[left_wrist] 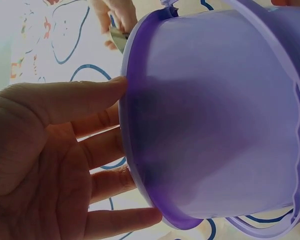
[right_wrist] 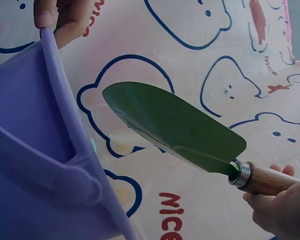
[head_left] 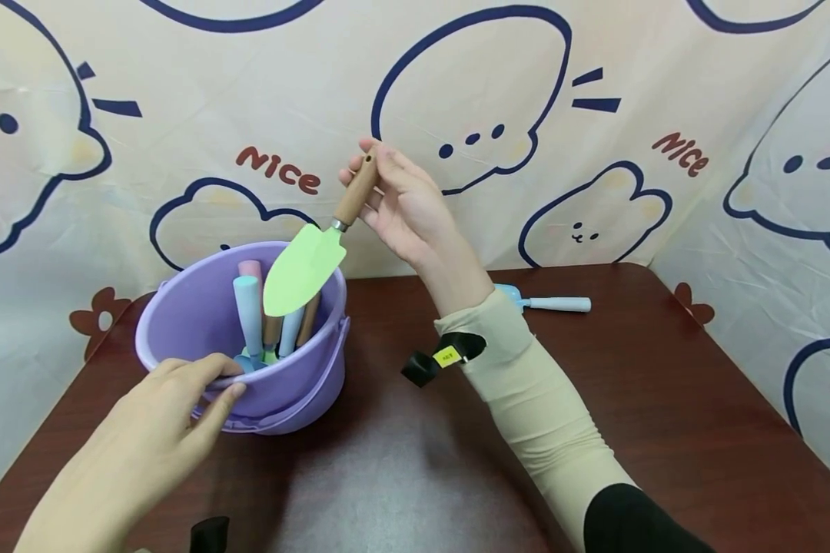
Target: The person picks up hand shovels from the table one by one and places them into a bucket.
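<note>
A green trowel with a wooden handle is in my right hand, which grips the handle's end. Its blade points down and left, over the right side of a purple bucket. In the right wrist view the trowel hangs apart from the bucket rim. My left hand pinches the near rim of the bucket, thumb outside and fingers over the edge, as the left wrist view of the hand shows too. Several tools stand inside the bucket, among them a light blue handle and a pink handle.
Behind my right forearm, a light blue tool with a pale handle lies on the dark brown table. A cartoon-printed cloth hangs behind and beside the table. The bucket's carrying handle hangs down its side.
</note>
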The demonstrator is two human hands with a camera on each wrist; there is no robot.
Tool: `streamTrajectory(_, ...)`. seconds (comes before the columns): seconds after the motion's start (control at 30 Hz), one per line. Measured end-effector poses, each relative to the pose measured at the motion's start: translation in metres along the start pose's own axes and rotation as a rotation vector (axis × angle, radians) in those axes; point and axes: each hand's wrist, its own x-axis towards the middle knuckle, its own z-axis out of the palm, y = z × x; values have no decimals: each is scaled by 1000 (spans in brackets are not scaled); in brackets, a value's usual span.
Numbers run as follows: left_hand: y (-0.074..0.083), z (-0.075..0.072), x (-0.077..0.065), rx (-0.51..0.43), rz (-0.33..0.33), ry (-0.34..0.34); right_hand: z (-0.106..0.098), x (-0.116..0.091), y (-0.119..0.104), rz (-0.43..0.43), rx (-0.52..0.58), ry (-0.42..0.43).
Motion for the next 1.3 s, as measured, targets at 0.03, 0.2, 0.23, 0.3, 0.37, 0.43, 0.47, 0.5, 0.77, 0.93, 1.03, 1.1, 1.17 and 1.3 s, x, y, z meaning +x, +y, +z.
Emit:
streamTrajectory(0.03,0,0,0,1,-1,0,2,2,1,9,-1,1)
streamTrajectory(0.2,0,0,1,6,-17,-22,16,15,3,37,-24,5)
streamTrajectory(0.23,0,-1,1,3,-26,-34,20,18,4,44,-29,10)
streamTrajectory(0.3,-1,-2,1,-2,-40,-52,27,24,6,54,-49,17)
streamTrajectory(0.37,-1,-2,0,-4,-46,-56,35,31,9,72,-76,24)
streamTrajectory(0.43,-1,-2,0,-1,-39,-44,42,37,12,89,-117,19)
streamTrajectory(0.47,-1,-2,0,0,-33,-35,46,40,14,101,-136,16)
streamTrajectory(0.5,-1,-2,0,-1,-34,-35,49,43,16,113,-154,12)
streamTrajectory(0.77,0,0,0,-4,-20,-20,64,61,32,175,-216,6)
streamTrajectory(0.93,1,0,1,3,-22,-20,71,70,43,213,-293,27)
streamTrajectory(1.03,1,0,1,4,-26,-21,75,75,49,237,-320,53)
streamTrajectory(1.1,1,0,1,6,-21,-16,77,79,54,246,-339,62)
streamTrajectory(1.17,0,0,2,5,-24,-22,81,82,57,253,-363,67)
streamTrajectory(1.3,-1,-1,2,2,-36,-44,88,87,66,277,-439,46)
